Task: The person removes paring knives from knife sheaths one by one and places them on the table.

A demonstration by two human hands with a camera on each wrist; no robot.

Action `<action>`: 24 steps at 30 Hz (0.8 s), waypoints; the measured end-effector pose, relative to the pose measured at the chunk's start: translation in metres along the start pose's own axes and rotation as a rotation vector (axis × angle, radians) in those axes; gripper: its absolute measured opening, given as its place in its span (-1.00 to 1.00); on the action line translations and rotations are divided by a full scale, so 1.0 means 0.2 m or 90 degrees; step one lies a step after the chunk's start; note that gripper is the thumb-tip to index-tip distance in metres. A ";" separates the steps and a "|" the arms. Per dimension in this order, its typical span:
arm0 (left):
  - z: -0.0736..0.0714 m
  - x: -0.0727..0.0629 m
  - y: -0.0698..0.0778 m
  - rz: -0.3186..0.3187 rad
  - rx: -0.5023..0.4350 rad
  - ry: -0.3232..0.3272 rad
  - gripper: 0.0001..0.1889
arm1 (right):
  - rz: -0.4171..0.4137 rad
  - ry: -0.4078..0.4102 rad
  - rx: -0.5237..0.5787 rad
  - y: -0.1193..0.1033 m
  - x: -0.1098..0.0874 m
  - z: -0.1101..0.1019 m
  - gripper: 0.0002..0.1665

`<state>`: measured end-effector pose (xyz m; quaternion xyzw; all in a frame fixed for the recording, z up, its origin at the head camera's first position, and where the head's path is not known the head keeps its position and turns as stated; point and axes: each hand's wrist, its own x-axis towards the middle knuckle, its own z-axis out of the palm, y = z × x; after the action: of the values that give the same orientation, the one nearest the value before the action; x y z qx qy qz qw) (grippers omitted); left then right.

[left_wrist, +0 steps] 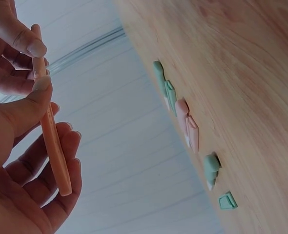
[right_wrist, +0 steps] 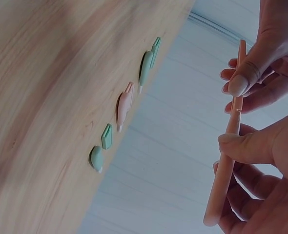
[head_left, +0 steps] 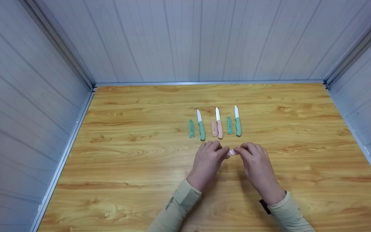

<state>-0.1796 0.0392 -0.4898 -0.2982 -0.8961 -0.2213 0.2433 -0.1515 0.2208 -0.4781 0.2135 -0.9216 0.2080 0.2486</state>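
Both hands hold a pink knife over the table, its sheath and handle end to end. My left hand (head_left: 208, 158) pinches the flat pink sheath (left_wrist: 56, 156) between thumb and fingers. The rounded pink handle (right_wrist: 220, 187) is held in my right hand (head_left: 257, 161), thumb on one side and fingers on the other. In the head view only a short pale stretch of the knife (head_left: 232, 152) shows between the fingertips; the hands cover the rest. In the right wrist view sheath and handle meet between the two thumbs.
Beyond the hands lie a green knife (head_left: 201, 129) with a green sheath (head_left: 191, 129), a pink knife (head_left: 219, 128) touching a pink sheath (head_left: 214, 128), and another green sheath (head_left: 230, 125) beside a green knife (head_left: 238, 126). Their white blades point away. Pale panels (head_left: 185, 42) wall the wooden table (head_left: 124, 167).
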 end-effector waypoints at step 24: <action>0.01 -0.01 -0.01 -0.004 -0.052 -0.012 -0.84 | 0.004 -0.008 0.004 0.01 -0.02 0.00 -0.66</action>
<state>-0.1803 0.0382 -0.4928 -0.3075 -0.8894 -0.2556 0.2215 -0.1501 0.2227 -0.4810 0.2130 -0.9230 0.2107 0.2417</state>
